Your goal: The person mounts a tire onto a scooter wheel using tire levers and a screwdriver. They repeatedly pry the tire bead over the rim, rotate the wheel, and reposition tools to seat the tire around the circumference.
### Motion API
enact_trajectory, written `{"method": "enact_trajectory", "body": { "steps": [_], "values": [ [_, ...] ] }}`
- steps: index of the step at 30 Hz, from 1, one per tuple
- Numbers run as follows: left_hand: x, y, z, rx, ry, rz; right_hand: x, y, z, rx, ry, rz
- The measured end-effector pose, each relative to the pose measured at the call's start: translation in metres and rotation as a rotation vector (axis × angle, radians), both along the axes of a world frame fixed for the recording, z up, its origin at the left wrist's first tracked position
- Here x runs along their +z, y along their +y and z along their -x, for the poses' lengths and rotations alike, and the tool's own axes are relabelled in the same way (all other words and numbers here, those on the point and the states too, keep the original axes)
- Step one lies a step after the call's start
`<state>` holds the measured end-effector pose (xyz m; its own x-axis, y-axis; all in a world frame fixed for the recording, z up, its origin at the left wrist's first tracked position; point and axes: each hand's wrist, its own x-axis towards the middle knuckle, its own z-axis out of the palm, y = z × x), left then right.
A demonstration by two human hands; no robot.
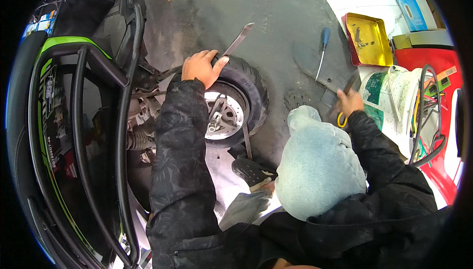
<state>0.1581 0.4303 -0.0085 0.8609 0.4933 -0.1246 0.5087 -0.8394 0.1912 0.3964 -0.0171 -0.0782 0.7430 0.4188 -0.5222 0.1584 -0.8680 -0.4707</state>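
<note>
My left hand lies on the upper left of a small black tyre, thumb apart from the fingers. A metal tyre lever sticks up from the tyre's rim beside the thumb. A second flat lever stands at the tyre's lower right. Within the tyre is a light wheel with a brake disc and an axle part at its middle. My right hand, slightly blurred, is closed beside the white bucket. A dark flat piece shows above its fingers and a yellow loop below; what it grips is unclear.
A scooter with a black tubular guard fills the left. At right stand a white-green bucket with cables and tools, a yellow-lined tray with small metal parts, and a red cabinet. A blue-handled screwdriver lies on the floor.
</note>
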Motion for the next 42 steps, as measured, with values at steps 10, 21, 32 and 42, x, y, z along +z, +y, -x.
{"method": "enact_trajectory", "body": {
  "steps": [10,21,32,42],
  "values": [
    [0.013,0.015,-0.008,-0.078,0.059,0.096,0.149,0.158,-0.043,0.162,1.000,-0.908],
    [0.019,0.031,-0.016,-0.164,0.207,0.209,-0.002,0.107,-0.018,0.430,-0.042,-0.169],
    [0.013,0.034,-0.016,-0.115,0.147,0.290,0.001,0.238,0.065,0.945,0.212,-0.234],
    [0.006,0.030,-0.011,-0.100,0.118,0.238,0.001,0.269,0.081,0.903,0.269,-0.241]
  ]
}}
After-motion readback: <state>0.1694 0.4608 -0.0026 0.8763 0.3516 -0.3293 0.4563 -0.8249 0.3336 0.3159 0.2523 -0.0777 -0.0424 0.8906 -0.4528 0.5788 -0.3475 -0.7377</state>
